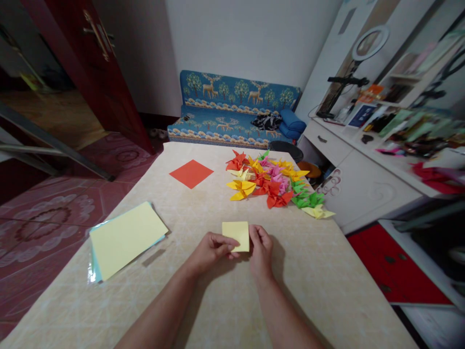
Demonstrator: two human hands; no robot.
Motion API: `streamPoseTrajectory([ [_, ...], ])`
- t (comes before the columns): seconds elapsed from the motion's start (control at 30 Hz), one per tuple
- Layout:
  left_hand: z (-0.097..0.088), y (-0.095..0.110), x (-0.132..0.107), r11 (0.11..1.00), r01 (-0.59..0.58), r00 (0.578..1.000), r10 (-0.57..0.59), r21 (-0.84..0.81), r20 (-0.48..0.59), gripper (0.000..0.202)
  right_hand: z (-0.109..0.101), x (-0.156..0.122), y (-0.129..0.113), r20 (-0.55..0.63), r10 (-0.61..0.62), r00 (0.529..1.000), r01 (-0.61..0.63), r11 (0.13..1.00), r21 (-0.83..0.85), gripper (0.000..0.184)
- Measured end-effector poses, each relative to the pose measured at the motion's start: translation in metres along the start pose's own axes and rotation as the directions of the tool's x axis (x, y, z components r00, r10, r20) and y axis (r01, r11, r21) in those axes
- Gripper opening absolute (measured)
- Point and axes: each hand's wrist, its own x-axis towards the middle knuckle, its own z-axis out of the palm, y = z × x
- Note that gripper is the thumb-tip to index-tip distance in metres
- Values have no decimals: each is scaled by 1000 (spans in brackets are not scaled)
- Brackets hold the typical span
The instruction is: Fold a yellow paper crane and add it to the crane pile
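A small pale yellow paper (237,232), folded to a near square, lies flat on the beige table (203,300) just ahead of me. My left hand (211,250) pinches its lower left edge. My right hand (260,248) presses on its right edge with curled fingers. Both hands rest on the tabletop, close together.
A stack of large yellow sheets (125,237) lies at the left. A red paper square (191,173) sits farther back. A pile of folded paper shapes (276,182) in several colours spreads at the back right. Beyond are a blue sofa (232,114) and a white cabinet (358,184).
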Motion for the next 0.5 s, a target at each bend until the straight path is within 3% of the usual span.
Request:
streamPoseTrajectory([
  [0.07, 1, -1, 5, 996, -49, 986, 36, -80, -164, 31, 4, -1, -2, 10, -42, 999, 42, 999, -12, 27],
  [0.17, 1, 0, 12, 985, -147, 947, 114, -89, -300, 29, 11, -3, -5, 169, -51, 984, 60, 997, -48, 24],
  [0.23, 2, 0, 13, 981, -190, 937, 173, -27, -304, 28, 15, -4, -4, 251, -40, 967, 64, 994, -88, 22],
  [0.33, 4, -1, 13, 972, -223, 936, 234, 68, -265, 27, 18, -3, -1, 233, -42, 972, 84, 981, -174, 21],
  [0.5, 7, -2, 13, 977, -211, 954, 210, 17, -215, 30, 17, -2, -1, 226, -19, 974, 76, 966, -247, 17],
])
